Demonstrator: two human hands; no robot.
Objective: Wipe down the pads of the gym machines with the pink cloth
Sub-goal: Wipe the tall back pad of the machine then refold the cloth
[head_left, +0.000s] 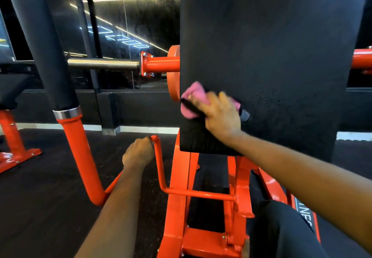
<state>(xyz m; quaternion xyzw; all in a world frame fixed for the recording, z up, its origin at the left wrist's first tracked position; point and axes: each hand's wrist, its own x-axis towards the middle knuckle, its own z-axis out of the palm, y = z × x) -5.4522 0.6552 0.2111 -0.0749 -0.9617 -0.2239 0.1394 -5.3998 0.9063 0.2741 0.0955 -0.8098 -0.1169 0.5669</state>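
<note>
The right hand (pixel 219 114) presses the bunched pink cloth (pixel 191 104) flat against the tall black pad (pixel 271 56), near its lower left corner, with the fingers curled over the cloth; the hand is blurred, so the exact grip is hard to read. The left hand (pixel 137 153) is closed round the top of the orange crank (pixel 161 169) below the pad's left edge, seemingly as a brace. The wiping looks to be under way on this pad. No damp trail shows which parts are done, and pale specks right of the hand suggest that side is not yet wiped. A second pad (pixel 12 88) at the far left likely remains. The only readable writing is "NES" on a dark label (pixel 305 215) at the lower right, its start cut off. Glowing letters in the mirror (pixel 112 36) are too smeared to read.
</note>
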